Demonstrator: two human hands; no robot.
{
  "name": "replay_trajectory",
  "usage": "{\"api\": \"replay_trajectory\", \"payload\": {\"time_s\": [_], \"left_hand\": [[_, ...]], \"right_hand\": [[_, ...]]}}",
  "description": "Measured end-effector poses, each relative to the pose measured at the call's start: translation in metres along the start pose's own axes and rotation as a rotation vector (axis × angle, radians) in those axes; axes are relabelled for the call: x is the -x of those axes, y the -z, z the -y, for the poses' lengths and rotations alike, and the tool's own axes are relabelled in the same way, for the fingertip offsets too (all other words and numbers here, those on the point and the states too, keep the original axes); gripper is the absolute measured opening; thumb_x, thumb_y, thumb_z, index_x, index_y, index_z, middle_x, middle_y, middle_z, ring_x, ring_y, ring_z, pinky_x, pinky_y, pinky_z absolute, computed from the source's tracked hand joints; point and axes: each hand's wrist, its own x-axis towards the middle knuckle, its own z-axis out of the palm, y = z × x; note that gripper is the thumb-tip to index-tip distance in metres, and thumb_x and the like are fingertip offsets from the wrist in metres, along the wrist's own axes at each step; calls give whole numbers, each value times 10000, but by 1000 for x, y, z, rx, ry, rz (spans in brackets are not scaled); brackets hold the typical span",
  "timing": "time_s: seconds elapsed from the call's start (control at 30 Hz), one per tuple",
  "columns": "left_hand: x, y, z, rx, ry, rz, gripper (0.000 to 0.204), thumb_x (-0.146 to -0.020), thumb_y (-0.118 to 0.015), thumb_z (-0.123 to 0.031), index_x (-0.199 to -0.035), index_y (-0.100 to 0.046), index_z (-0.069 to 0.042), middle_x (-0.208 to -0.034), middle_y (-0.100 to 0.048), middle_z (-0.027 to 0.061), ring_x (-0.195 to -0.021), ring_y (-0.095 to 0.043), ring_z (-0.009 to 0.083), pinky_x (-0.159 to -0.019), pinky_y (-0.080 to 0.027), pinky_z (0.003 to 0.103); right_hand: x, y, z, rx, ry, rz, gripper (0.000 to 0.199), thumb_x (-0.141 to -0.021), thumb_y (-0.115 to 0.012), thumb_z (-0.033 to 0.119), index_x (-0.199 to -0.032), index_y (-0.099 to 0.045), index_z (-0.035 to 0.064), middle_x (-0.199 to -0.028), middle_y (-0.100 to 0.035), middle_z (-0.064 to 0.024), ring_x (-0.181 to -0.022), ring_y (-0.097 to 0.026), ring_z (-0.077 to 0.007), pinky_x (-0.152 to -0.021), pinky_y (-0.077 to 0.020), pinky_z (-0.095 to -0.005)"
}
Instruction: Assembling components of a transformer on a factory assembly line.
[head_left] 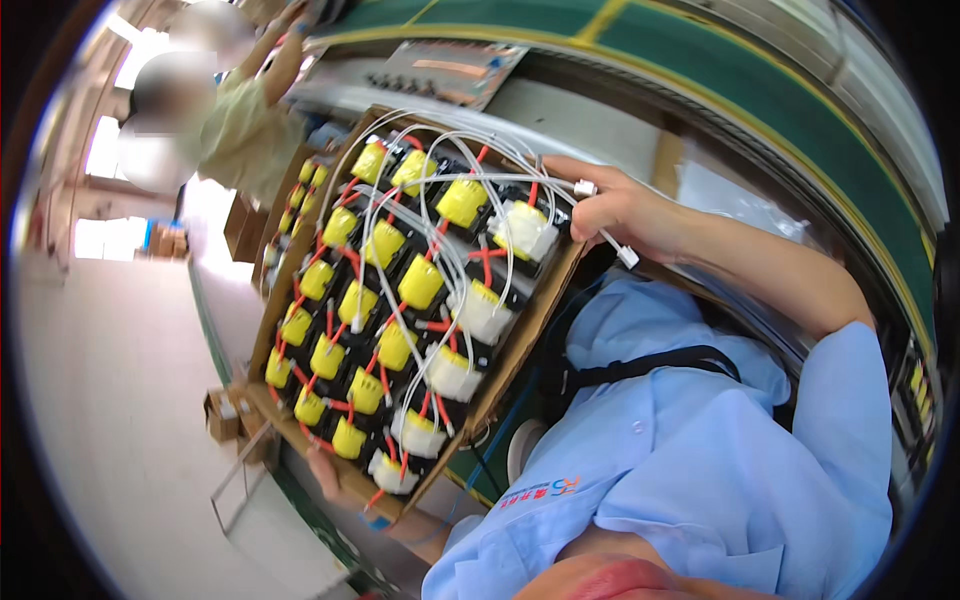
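Observation:
A cardboard box [540, 322] is held tilted between my two hands in front of my body. Rows of black parts wrapped in yellow tape [421, 281] fill it, with red leads running between them. Along the near right side, several parts have white wrapping [452, 373]. Loose white cables [470, 178] loop over the top, ending in small white connectors. My right hand [622, 212] is closed on the box's upper right corner, with cables and connectors beside its fingers. My left hand [328, 476] grips the lower left end; its fingers are partly hidden behind the cardboard.
A green conveyor belt [690, 62] with yellow edging curves across the top right. On the bench lie a metal panel [455, 70] and a clear plastic bag [735, 205]. Another box of similar parts [290, 215] stands left, near a person [235, 125]. Cartons [228, 415] and a metal frame [240, 480] are lower left.

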Motion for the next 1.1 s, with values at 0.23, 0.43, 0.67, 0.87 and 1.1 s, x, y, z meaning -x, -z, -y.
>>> {"api": "replay_trajectory", "payload": {"time_s": [0.23,0.43,0.67,0.87,1.1], "left_hand": [[-35,26,22,138,-51,215,521,-969,-451,-270,-1391,-380,26,-1336,-517,175,-1190,-555,289,-1017,-448,431],[-100,33,-10,165,-40,583,495,-981,-431,-318,-1326,-477,34,-1315,-549,156,-1201,-546,252,-1039,-417,396],[-206,-95,38,-31,28,1181,430,-948,-541,-288,-1284,-508,-21,-1106,-624,64,-968,-610,148,-833,-498,297],[-245,-270,129,-108,221,1628,519,-917,-589,-319,-1318,-482,-6,-1196,-610,127,-1045,-624,207,-913,-504,333],[-217,-394,160,3,381,1777,523,-921,-575,-282,-1355,-456,-13,-1280,-573,136,-1108,-603,228,-948,-510,360]], "right_hand": [[76,-23,-56,221,336,-275,858,-684,-617,224,-1475,-325,61,-1057,-562,-82,-868,-551,-133,-697,-493,-283],[123,-84,-131,47,400,-756,887,-716,-579,141,-1517,-213,41,-1017,-585,-20,-756,-503,-47,-697,-407,-202],[128,-101,-258,-88,637,-1042,861,-721,-571,171,-1505,-226,78,-1265,-539,-71,-1033,-592,-143,-761,-511,-233],[102,-99,-262,-200,832,-1224,757,-808,-538,172,-1489,-218,95,-1241,-553,-112,-1013,-623,-217,-772,-578,-384],[114,-80,-204,-200,864,-1369,690,-860,-526,170,-1481,-231,106,-1273,-519,-99,-1083,-586,-244,-841,-552,-450]]}}
